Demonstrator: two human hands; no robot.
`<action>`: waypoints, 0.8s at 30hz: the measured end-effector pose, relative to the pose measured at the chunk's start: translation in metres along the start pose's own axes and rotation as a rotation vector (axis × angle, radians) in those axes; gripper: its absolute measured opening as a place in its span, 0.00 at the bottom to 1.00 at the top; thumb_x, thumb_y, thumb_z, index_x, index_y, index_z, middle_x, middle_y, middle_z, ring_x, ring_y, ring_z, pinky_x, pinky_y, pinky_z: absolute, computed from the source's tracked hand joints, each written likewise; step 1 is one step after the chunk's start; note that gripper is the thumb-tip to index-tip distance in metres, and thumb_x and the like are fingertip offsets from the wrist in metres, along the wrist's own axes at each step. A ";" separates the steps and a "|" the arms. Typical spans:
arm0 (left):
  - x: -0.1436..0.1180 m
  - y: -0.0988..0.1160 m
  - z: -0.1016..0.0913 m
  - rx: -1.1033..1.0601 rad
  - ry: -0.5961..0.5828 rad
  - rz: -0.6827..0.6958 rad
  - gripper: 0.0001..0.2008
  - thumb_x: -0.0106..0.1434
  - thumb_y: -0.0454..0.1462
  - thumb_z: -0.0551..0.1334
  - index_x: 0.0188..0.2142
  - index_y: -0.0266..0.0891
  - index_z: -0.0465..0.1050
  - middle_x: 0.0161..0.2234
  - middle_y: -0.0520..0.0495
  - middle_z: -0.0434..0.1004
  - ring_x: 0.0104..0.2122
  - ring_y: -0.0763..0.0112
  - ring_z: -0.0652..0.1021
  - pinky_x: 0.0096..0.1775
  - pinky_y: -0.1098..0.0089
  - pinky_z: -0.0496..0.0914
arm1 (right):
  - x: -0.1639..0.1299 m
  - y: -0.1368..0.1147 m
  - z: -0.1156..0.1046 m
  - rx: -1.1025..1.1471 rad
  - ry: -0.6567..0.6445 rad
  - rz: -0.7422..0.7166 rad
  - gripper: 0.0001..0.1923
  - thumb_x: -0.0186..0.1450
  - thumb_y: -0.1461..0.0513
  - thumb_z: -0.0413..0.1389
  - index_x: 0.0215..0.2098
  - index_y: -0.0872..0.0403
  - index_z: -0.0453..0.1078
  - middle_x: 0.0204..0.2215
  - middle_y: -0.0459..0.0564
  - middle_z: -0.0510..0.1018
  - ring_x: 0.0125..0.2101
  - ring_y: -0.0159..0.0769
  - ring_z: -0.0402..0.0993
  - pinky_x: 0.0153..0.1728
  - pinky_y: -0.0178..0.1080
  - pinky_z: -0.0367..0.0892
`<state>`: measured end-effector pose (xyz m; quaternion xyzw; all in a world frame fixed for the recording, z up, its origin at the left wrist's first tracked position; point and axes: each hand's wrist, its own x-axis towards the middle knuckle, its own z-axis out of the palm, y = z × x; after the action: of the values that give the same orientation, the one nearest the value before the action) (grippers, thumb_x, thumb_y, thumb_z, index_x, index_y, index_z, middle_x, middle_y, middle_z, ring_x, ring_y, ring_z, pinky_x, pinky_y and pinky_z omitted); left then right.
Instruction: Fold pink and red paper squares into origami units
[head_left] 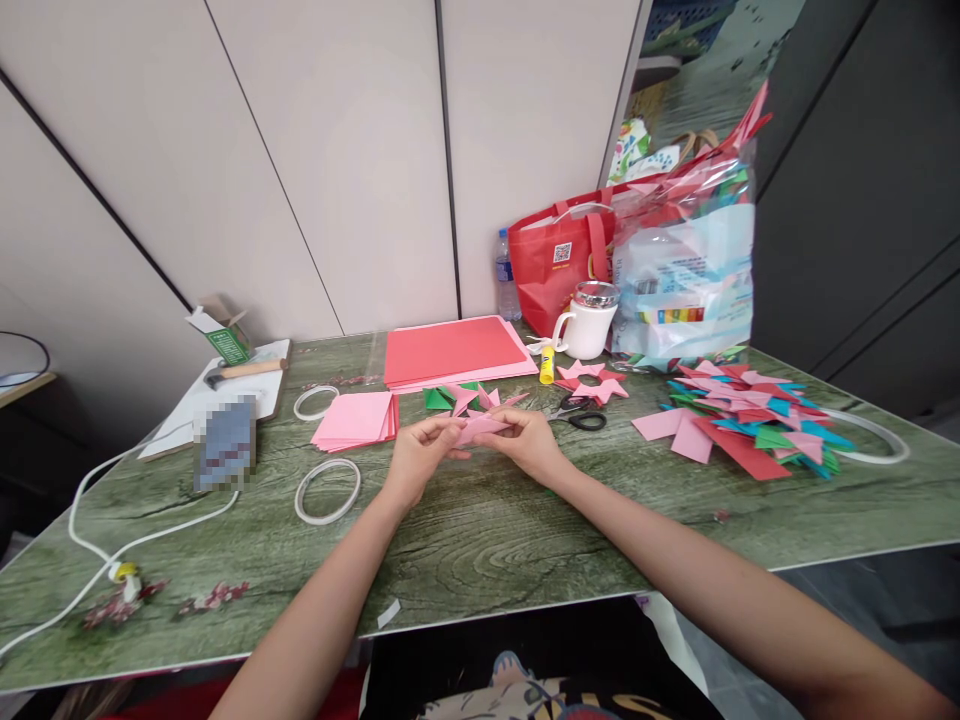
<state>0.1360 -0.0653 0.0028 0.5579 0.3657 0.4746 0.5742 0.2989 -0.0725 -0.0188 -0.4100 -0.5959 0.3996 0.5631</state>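
A clear plastic bag (pixel 686 270) at the back of the bench (pixel 480 540) bulges with folded coloured paper; a red tote (pixel 551 265) stands beside it, its contents hidden. A white mug (pixel 589 322) with a shiny metal lid sits in front of them, and a small bottle (pixel 506 272) behind.

The left hand (pixel 420 455) and right hand (pixel 529 440) are close together, fingertips pinched on a folded pink paper (pixel 480 427) held just above the bench middle. Near them lie a flat stack of pink squares (pixel 354 418), a larger red sheet stack (pixel 454 350), two pink paper stars (pixel 592 380), scissors (pixel 581 415), a yellow glue stick (pixel 547 365), tape rings (pixel 328 490) and a heap of pointed triangles (pixel 742 420). The bench top has a green wood-grain print.
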 end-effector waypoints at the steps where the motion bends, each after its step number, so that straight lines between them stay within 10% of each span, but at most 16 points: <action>1: -0.001 0.000 0.000 0.007 -0.014 -0.004 0.15 0.45 0.40 0.67 0.32 0.33 0.74 0.33 0.44 0.77 0.30 0.67 0.76 0.31 0.66 0.74 | 0.000 0.001 0.000 -0.013 0.002 0.019 0.13 0.47 0.56 0.62 0.26 0.56 0.71 0.27 0.48 0.74 0.29 0.35 0.70 0.31 0.37 0.67; 24: -0.002 0.001 0.001 0.151 -0.008 -0.016 0.12 0.47 0.40 0.66 0.29 0.33 0.74 0.24 0.45 0.78 0.22 0.66 0.77 0.25 0.70 0.72 | 0.000 -0.001 0.001 0.141 0.054 0.101 0.13 0.45 0.55 0.63 0.24 0.55 0.71 0.20 0.46 0.75 0.20 0.32 0.69 0.22 0.35 0.66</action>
<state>0.1361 -0.0673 0.0041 0.5988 0.4026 0.4389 0.5355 0.2978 -0.0732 -0.0179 -0.4096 -0.5293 0.4572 0.5857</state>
